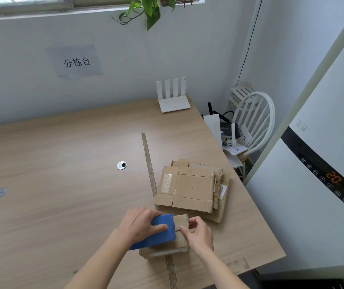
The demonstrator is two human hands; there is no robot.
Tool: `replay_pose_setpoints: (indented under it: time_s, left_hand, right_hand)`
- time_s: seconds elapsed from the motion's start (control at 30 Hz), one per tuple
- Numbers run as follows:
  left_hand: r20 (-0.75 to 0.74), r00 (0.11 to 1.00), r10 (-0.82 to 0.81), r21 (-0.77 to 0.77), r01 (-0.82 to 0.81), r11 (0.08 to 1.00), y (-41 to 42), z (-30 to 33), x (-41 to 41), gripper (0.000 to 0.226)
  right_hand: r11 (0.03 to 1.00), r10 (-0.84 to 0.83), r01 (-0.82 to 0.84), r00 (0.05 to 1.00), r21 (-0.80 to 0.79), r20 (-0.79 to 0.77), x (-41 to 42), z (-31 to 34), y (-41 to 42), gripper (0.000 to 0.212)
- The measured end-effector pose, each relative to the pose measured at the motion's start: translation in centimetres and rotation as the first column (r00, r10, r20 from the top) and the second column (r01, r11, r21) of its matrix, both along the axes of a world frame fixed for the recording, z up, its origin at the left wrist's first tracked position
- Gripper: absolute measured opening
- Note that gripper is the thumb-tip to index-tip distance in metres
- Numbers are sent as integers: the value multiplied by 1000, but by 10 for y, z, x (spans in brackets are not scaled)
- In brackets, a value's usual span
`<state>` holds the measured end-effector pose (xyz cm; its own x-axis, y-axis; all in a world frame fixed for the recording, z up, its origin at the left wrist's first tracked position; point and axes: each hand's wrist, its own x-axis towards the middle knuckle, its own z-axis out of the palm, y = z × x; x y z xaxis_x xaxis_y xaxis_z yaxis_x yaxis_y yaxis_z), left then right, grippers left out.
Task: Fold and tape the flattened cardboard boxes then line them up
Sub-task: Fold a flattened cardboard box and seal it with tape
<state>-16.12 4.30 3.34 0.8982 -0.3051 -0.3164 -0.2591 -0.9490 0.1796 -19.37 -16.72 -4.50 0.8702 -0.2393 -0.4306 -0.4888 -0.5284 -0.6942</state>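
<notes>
Where wood table (62, 163) meets wall: router (174, 101), possibly unplugged.

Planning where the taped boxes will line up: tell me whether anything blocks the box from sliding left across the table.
Nothing visible blocks it. The box sits under the blue tape dispenser, and left of it the table shows only two flush cable grommets. The flattened stack lies behind it.

This looks like a small office corner used for sorting parcels. A paper sign (76, 62) is on the wall above a wooden desk (62, 163). A router (174, 101) stands there, and a large air conditioner (313, 184) is beside it.
</notes>
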Motion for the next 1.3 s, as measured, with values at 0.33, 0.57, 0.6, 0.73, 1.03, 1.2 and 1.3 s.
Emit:
replay_pose_setpoints:
  time_s: [0.33, 0.57, 0.6, 0.73, 1.03, 1.2, 1.3]
  left_hand:
    - [-30, 988, 148, 84, -145, 986, 89, 12, -39, 51]
    - [-27, 974, 224, 109, -220, 969, 132, 4, -53, 53]
    - [-21, 975, 222, 109, -219, 970, 134, 4, -54, 52]
    - [-18, 980, 197, 135, -193, 972, 128, -2, -57, 51]
    - [-15, 984, 176, 267, -165, 949, 102, -56, -66, 30]
    - [110, 949, 296, 145, -310, 940, 110, -87, -85, 37]
    - [198, 926, 323, 55, -339, 939, 123, -106, -90, 43]
  right_hand:
    - [996, 76, -74, 996, -47, 44, 4, 3, 8, 24]
    - [991, 103, -96, 992, -94, 73, 8, 3, 6, 25]
    - [990, 109, -101, 991, -94, 82, 9, 3, 6, 25]
    - [988, 126, -114, 986, -107, 106, 8, 5, 8, 23]
    - [976, 168, -147, 978, -162, 123, 3, 3, 12, 24]
    - [970, 194, -170, 972, -172, 134, 7, 0, 11, 25]
    - [967, 199, -170, 970, -190, 143, 8, -6, 15, 30]
